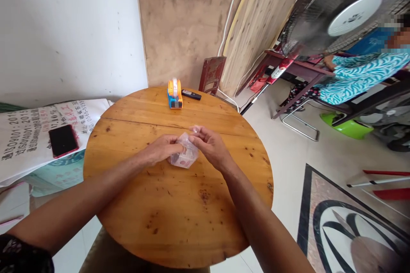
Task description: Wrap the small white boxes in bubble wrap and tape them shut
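A small clear plastic bag (185, 157) with something pinkish inside rests on the round wooden table (179, 217) near its middle. My left hand (163, 148) is closed on the bag's left side, fingers curled around it. My right hand (209, 144) pinches the bag's top right corner between thumb and fingers, lifting a twist of plastic. Both forearms reach in from the near edge of the table.
An orange-and-blue tape dispenser (174, 94) and a black remote (191, 94) lie at the table's far edge. A phone (63, 140) rests on a printed white sack (35, 136) to the left. A fan (349, 8) and a seated person (361, 74) are at the right.
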A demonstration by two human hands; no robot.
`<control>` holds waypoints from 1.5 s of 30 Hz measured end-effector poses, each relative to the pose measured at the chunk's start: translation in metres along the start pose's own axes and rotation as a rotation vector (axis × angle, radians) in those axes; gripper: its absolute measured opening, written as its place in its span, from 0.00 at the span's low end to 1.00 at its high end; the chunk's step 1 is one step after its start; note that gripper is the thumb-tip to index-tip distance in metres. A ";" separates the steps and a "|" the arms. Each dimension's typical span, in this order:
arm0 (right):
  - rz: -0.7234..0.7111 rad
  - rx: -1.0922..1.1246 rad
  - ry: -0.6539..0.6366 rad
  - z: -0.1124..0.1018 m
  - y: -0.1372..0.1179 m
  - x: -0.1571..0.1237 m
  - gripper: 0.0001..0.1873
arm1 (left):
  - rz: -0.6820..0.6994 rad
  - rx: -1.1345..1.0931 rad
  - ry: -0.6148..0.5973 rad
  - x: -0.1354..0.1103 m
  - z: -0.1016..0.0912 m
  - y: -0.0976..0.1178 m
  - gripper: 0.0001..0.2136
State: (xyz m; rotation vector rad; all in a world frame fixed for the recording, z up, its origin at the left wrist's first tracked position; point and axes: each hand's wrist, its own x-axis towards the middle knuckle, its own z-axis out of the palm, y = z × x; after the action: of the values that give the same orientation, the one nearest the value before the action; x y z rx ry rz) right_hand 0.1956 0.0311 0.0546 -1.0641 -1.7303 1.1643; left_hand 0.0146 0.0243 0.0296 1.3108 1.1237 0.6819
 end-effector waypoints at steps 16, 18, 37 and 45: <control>-0.071 -0.104 -0.075 0.017 0.027 -0.011 0.50 | 0.191 0.244 0.261 0.005 -0.008 -0.008 0.10; -0.013 -0.018 -0.080 0.019 0.024 -0.012 0.50 | 0.160 0.149 0.248 0.002 -0.007 -0.006 0.10; 0.062 0.047 0.032 0.016 0.033 -0.012 0.43 | 0.076 -0.335 -0.041 0.003 -0.007 -0.008 0.20; -0.051 -0.229 0.064 0.016 0.033 -0.015 0.38 | 0.056 -0.376 -0.022 0.005 -0.006 -0.010 0.19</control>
State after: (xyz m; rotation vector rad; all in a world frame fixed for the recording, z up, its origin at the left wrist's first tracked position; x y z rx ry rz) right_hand 0.1933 0.0195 0.0169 -1.1719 -1.8613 0.9067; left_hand 0.0090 0.0287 0.0190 1.0271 0.8912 0.8714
